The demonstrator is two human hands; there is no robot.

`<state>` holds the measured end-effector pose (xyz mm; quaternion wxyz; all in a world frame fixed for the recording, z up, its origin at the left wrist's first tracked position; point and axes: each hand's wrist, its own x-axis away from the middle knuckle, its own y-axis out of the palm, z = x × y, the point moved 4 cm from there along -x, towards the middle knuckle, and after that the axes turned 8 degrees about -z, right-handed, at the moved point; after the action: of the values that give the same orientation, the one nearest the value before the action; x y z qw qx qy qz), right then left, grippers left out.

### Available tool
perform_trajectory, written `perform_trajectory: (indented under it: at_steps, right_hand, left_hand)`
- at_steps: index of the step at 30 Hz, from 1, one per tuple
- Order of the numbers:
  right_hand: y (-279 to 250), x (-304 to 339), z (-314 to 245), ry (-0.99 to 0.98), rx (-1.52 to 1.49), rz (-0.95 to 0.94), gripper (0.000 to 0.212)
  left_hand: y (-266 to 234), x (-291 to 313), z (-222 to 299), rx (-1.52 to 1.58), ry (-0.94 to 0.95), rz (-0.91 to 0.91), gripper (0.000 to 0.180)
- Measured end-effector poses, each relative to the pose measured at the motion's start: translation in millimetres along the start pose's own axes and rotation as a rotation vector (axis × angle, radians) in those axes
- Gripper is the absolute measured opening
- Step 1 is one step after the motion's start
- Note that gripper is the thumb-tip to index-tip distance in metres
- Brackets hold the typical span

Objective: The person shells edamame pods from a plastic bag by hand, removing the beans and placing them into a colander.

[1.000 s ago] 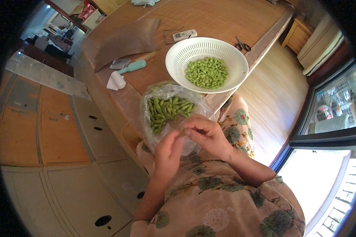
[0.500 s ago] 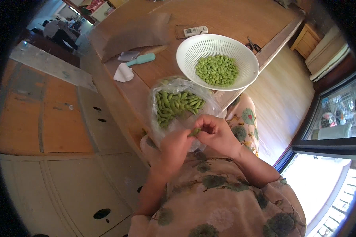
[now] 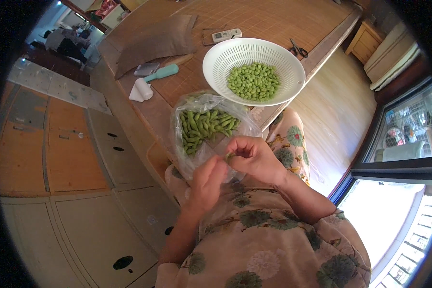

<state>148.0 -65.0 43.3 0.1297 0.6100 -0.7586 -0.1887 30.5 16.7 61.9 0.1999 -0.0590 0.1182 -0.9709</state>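
Just above my lap, my right hand (image 3: pixel 257 162) pinches a green soybean pod (image 3: pixel 230 156), mostly hidden by the fingers. My left hand (image 3: pixel 209 181) meets it from the left, fingers pressed together and slightly blurred; what they hold, if anything, is hidden. Directly beyond both hands, a clear plastic bag (image 3: pixel 252 126) lies opened at the table's edge with a heap of unshelled soybean pods (image 3: pixel 207 126) in it. Farther off to the right stands a white slotted colander (image 3: pixel 218 65), with shelled green beans (image 3: pixel 254 82) gathered at its bottom.
Behind the colander lie a remote control (image 3: pixel 227 35) and black scissors (image 3: pixel 298 48). At left on the table (image 3: pixel 247 18) are a brown cushion (image 3: pixel 154 45), a teal-handled brush (image 3: pixel 162 73) and a white roll (image 3: pixel 141 90). A person (image 3: pixel 68 44) is in the far-left background.
The view has shifted, so the table things appear slightly farther left. My left hand has drawn a little away from the pod, which shows less now. My right hand keeps its pinch.
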Motion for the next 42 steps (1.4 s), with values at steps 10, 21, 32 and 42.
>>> perform_trajectory:
  at_steps: [10,21,32,42]
  right_hand:
    - [-6.8,-7.1,5.2,0.01,0.07,0.018,0.015]
    - [-8.4,1.9,7.6,0.106,-0.062,0.034,0.018]
    - [-10.0,2.0,15.6,-0.006,0.362,0.019,0.012]
    - [-6.5,1.6,14.5,0.024,0.269,0.01,0.01]
  left_hand:
    - [0.4,-2.1,-24.4,0.445,-0.238,-0.015,0.026]
    - [-1.3,-2.8,-9.0,-0.111,-0.015,0.005,0.021]
    - [-10.0,-7.2,-0.2,-0.565,0.209,-0.079,0.018]
    - [1.4,-3.1,-3.9,-0.387,0.158,0.031,0.015]
